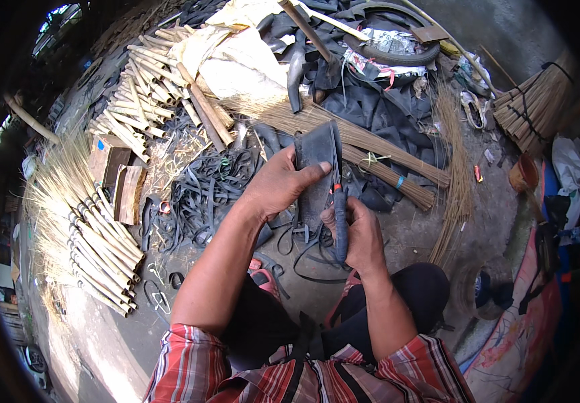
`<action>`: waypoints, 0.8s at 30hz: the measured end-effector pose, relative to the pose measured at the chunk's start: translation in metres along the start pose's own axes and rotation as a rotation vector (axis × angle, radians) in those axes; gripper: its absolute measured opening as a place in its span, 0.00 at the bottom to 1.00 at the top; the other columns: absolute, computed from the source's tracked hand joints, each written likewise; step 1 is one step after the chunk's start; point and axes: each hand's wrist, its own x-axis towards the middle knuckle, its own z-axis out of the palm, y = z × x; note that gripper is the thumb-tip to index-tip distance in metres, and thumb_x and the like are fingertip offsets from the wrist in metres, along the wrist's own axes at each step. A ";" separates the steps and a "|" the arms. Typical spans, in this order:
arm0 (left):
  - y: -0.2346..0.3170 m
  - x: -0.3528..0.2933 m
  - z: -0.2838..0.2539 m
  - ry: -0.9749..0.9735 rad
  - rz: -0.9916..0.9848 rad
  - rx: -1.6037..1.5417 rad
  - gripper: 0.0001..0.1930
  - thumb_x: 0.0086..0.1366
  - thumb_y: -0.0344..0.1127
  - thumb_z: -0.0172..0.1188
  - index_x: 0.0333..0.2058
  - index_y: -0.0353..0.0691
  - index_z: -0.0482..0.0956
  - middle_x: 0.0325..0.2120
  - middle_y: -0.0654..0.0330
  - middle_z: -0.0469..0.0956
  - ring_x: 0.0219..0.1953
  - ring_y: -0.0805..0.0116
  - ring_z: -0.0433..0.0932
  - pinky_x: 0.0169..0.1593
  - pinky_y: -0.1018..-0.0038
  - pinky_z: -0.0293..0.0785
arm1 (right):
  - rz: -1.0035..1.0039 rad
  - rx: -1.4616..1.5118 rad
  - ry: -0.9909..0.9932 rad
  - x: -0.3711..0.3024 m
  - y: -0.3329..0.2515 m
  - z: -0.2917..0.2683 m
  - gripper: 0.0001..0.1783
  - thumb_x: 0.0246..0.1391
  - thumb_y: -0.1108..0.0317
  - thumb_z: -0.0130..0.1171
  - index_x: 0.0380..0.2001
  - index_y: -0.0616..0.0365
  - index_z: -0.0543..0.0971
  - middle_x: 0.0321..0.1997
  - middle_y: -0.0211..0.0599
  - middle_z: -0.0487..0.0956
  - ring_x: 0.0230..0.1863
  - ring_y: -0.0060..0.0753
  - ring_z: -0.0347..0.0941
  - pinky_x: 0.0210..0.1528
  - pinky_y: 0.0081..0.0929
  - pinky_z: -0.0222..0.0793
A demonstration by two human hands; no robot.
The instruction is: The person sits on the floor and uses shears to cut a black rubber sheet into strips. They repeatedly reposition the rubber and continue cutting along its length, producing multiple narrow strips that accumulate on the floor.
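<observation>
A flat piece of black rubber [315,151] is gripped at its left side by my left hand [278,183], thumb pressed on top. My right hand [362,236] is closed around the dark, wrapped handles of a pair of scissors [341,232]. A red band shows near their pivot. Their blades point away from me along the rubber's right edge; how far they are apart I cannot tell. Thin black strips [317,258] dangle below the rubber. On the ground left of it lies a tangled heap of black rubber strips [199,195].
Bamboo handles [139,94] are piled at the far left. Nearer, finished brooms [95,242] lie beside wooden blocks [129,195]. Bundles of bristles [384,154] rest beyond my hands, before black rubber scraps and a tyre [397,57]. A coil of wire [485,289] stands at right.
</observation>
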 end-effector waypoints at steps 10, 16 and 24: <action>0.002 -0.003 -0.004 -0.006 0.000 0.017 0.18 0.69 0.32 0.68 0.54 0.34 0.76 0.42 0.62 0.83 0.42 0.74 0.82 0.51 0.73 0.80 | -0.077 0.096 -0.035 0.005 0.013 0.008 0.27 0.57 0.48 0.75 0.40 0.64 0.80 0.28 0.34 0.81 0.28 0.21 0.74 0.30 0.28 0.68; 0.002 0.002 -0.006 0.052 -0.003 -0.072 0.18 0.70 0.31 0.65 0.56 0.34 0.76 0.42 0.62 0.84 0.40 0.75 0.82 0.46 0.73 0.82 | 0.058 -0.075 -0.096 -0.003 -0.002 -0.004 0.26 0.57 0.50 0.76 0.40 0.63 0.80 0.29 0.36 0.81 0.29 0.21 0.74 0.31 0.27 0.69; -0.002 0.001 -0.007 -0.002 0.029 -0.038 0.20 0.69 0.31 0.66 0.57 0.33 0.75 0.44 0.63 0.82 0.40 0.76 0.81 0.47 0.75 0.81 | -0.050 0.147 -0.024 0.004 0.008 0.010 0.23 0.55 0.52 0.77 0.36 0.61 0.81 0.24 0.32 0.77 0.25 0.21 0.70 0.29 0.27 0.67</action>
